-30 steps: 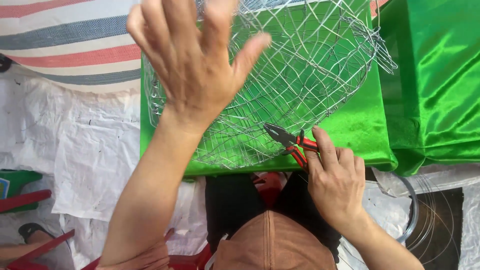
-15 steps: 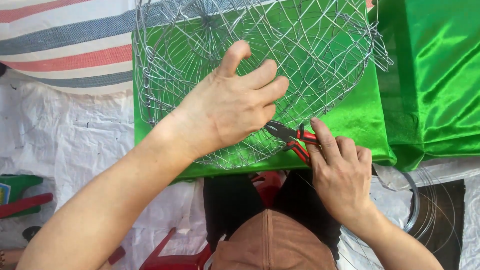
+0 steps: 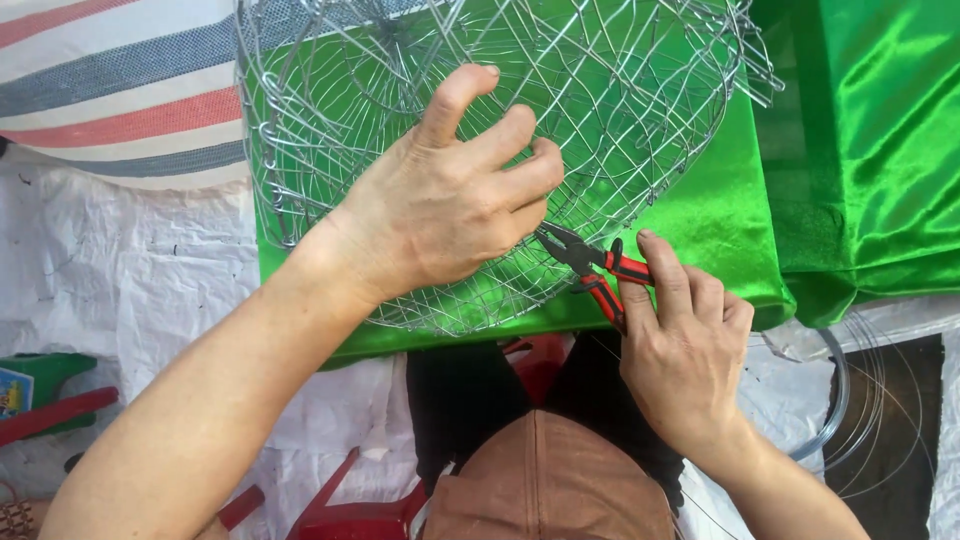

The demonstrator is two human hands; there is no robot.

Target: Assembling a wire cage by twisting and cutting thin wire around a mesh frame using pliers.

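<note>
Wire basket (image 3: 640, 90) is lying on its side on the green satin cloth (image 3: 720, 230), open frame facing the camera, lower rim near the person's lap. It is sitting in about the same place as half a second ago.

Left hand (image 3: 450, 205) is resting on the lower front of the basket, fingers (image 3: 520, 130) curled through and over the wires, thumb up; the grip is grasping the wire frame. One second ago this hand was raised, open and clear of the basket; half a second ago it had just landed there. Fingers are now hooking more tightly.

Right hand (image 3: 685, 350) is clenching the red-and-black handles of the pliers (image 3: 590, 265), index finger lying along the upper handle. Pliers' nose is pointing left, at the basket's lower rim, just beside the left hand's fingertips; whether it is biting a wire cannot be told. Position is nearly unchanged from both earlier frames.

Outward: striped fabric (image 3: 110, 90) upper left, white sheet (image 3: 120, 290) beneath, coiled wire (image 3: 880, 400) lower right, red plastic stool (image 3: 350, 510) below.
</note>
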